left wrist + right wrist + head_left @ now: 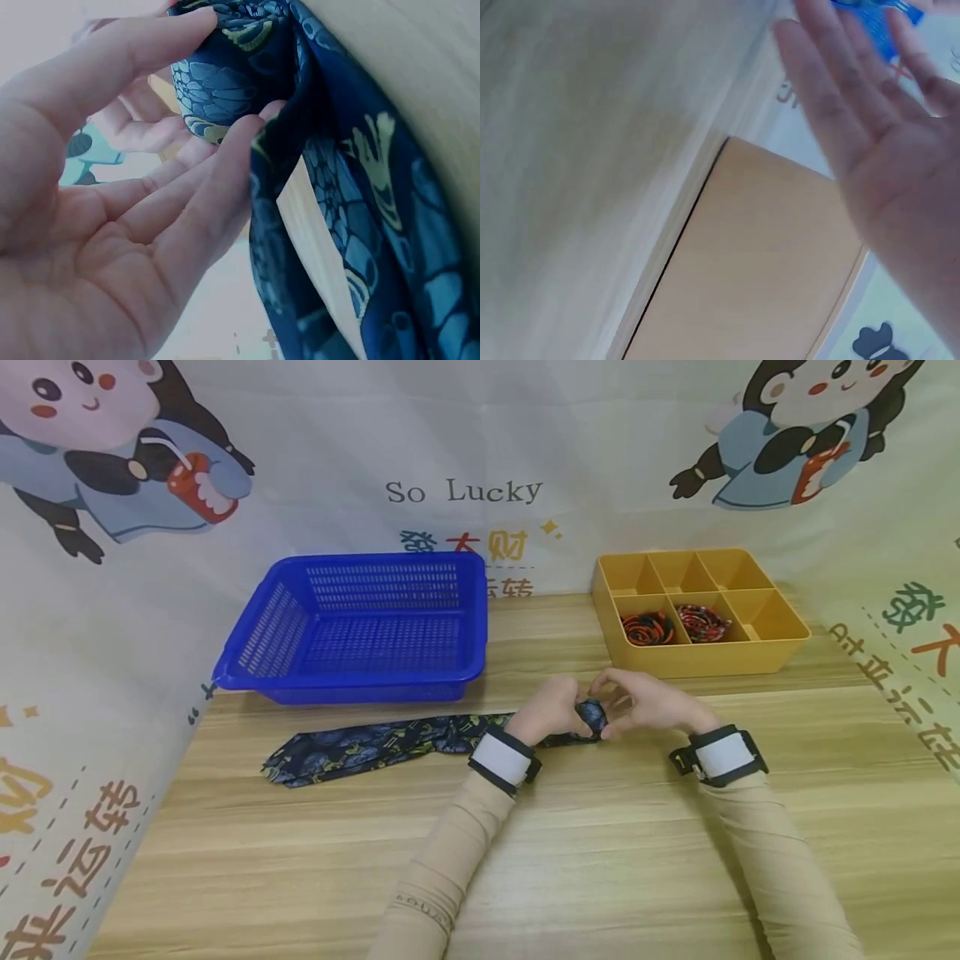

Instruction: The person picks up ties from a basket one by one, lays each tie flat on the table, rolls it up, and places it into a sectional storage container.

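Note:
A dark blue necktie [390, 745] with a yellow-green pattern stretches across the table, its wide pointed end at the left. Its other end is wound into a small roll [225, 82], raised on edge between the hands. My left hand [546, 710] pinches this roll, thumb on the upper edge and fingertips underneath, while loose lengths of the tie hang beside the fingers in the left wrist view. At the roll's right side is my right hand [648, 700], bent in a loose arch with thumb tip and fingertips close to it. In the right wrist view the right fingers [840, 82] look nearly straight.
Behind the tie stands a blue plastic basket [375, 689]. A yellow compartment box [705, 662] sits at the back right, with rolled patterned ties [648, 629] in two front compartments. A printed cloth [480, 435] hangs behind and along both sides.

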Demonstrator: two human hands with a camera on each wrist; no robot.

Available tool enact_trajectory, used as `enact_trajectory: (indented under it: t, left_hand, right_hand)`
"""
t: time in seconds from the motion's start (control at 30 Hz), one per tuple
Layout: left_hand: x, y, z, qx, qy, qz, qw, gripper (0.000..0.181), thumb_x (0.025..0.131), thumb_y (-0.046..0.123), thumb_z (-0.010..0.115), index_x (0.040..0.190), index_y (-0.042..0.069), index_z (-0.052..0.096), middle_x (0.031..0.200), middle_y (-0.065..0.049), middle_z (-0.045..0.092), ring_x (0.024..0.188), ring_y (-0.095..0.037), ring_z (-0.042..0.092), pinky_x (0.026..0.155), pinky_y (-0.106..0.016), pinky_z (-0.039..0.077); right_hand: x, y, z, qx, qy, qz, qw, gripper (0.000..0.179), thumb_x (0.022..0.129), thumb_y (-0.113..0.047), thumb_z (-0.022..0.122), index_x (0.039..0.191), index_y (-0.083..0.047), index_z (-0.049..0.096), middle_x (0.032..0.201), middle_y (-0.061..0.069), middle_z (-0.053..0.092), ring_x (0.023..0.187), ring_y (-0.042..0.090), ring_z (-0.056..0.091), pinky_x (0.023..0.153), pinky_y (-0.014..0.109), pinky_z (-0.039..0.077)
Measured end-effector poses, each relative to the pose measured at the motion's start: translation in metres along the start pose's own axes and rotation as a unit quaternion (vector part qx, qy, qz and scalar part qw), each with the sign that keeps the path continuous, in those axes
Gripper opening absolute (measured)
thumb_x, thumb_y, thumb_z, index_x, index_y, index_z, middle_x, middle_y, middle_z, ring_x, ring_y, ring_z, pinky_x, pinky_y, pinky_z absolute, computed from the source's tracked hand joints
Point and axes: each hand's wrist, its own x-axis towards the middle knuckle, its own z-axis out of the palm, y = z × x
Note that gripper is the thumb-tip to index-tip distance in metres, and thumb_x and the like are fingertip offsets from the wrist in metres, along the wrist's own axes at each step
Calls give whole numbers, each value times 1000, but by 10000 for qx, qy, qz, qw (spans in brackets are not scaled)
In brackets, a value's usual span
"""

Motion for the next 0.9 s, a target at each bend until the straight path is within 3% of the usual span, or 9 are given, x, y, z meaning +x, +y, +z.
enact_trajectory:
  t: [0.2, 0.33, 0.43, 0.5, 0.57, 0.63, 0.67, 0.77, 0.9]
  left_hand:
    - [-1, -10, -3, -400, -200, -117, 9989, 42, 71, 13, 79, 57, 12, 39, 53, 7, 31, 47, -5, 29, 48, -17, 26]
    - [5, -22, -3, -345, -455, -512, 9971, 32, 72, 22, 82, 70, 7, 54, 63, 4, 47, 54, -7, 41, 54, -20, 36]
    - [31, -58, 21, -124, -291, -522, 9981, 35, 65, 23, 87, 82, 8, 61, 77, 2, 59, 65, -10, 50, 60, -22, 43]
    - [48, -81, 37, 58, -271, -577, 9979, 41, 61, 21, 89, 92, 14, 64, 90, 5, 64, 77, -9, 56, 71, -23, 48]
    - [68, -106, 58, 144, -164, -501, 9985, 37, 58, 16, 90, 84, 16, 63, 83, 6, 62, 72, -10, 54, 64, -23, 46]
    - [73, -114, 62, 242, -406, -673, 9966, 36, 60, 20, 90, 84, 18, 63, 85, 7, 61, 76, -11, 54, 67, -25, 47]
    - [74, -115, 60, 266, -634, -797, 9944, 36, 61, 24, 89, 88, 19, 65, 90, 8, 62, 80, -11, 56, 71, -25, 48]
    - [68, -117, 54, 405, -873, -794, 9922, 34, 64, 34, 87, 83, 20, 64, 87, 8, 61, 77, -10, 54, 67, -25, 47]
    - [40, -95, 23, 496, -1248, -948, 9864, 37, 66, 43, 83, 78, 17, 60, 81, 5, 56, 74, -11, 51, 65, -24, 46]
  right_hand:
    - [9, -2, 10, -552, 290, -921, 9938, 40, 71, -4, 81, 103, -1, 57, 107, 18, 66, 96, 34, 67, 86, 44, 54]
    - [13, 1, 13, -786, 482, -1311, 9871, 28, 71, 1, 78, 92, -3, 61, 99, 14, 68, 90, 29, 67, 81, 41, 55]
    - [13, 2, 13, -839, 503, -1310, 9865, 25, 70, 3, 78, 88, -4, 61, 95, 12, 67, 88, 27, 67, 79, 40, 56]
    - [12, 1, 13, -814, 483, -1260, 9875, 25, 70, 4, 77, 87, -4, 60, 94, 12, 67, 87, 26, 66, 78, 40, 56]
    - [11, 1, 11, -768, 454, -1173, 9891, 24, 70, 4, 77, 87, -3, 60, 95, 13, 66, 88, 27, 66, 78, 41, 56]
    - [9, 0, 10, -712, 413, -1033, 9912, 24, 71, 5, 76, 87, -3, 60, 96, 15, 66, 89, 29, 66, 79, 43, 55]
    - [8, 0, 9, -704, 394, -969, 9920, 24, 72, 5, 76, 88, -3, 59, 96, 16, 67, 90, 30, 67, 80, 43, 55]
    - [5, 2, 5, -673, 366, -767, 9941, 24, 73, 4, 75, 88, -2, 57, 99, 20, 67, 92, 36, 67, 81, 45, 55]
    - [2, 4, 1, -669, 336, -611, 9953, 24, 74, 2, 75, 88, -2, 55, 103, 25, 66, 95, 41, 66, 83, 47, 54]
